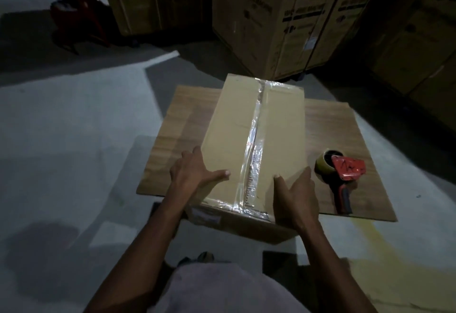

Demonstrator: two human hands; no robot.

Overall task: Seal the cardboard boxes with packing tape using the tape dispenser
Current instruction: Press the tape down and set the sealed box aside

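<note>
A closed brown cardboard box (232, 135) lies on a flat cardboard sheet (345, 130) on the floor. A strip of clear packing tape (254, 140) runs along its top seam and over the near edge. My left hand (190, 177) holds the box's near left corner, thumb on top and fingers down the side. My right hand (296, 194) holds the near right corner the same way. The tape dispenser (341, 177), red with a roll of tape, lies on the sheet just right of my right hand, untouched.
Tall printed cardboard cartons (283, 16) stand stacked behind and to the right. A red hand truck (81, 14) stands at the back left. The floor (74, 127) is pale grey, dim, with dark patches. My knee is at the bottom edge.
</note>
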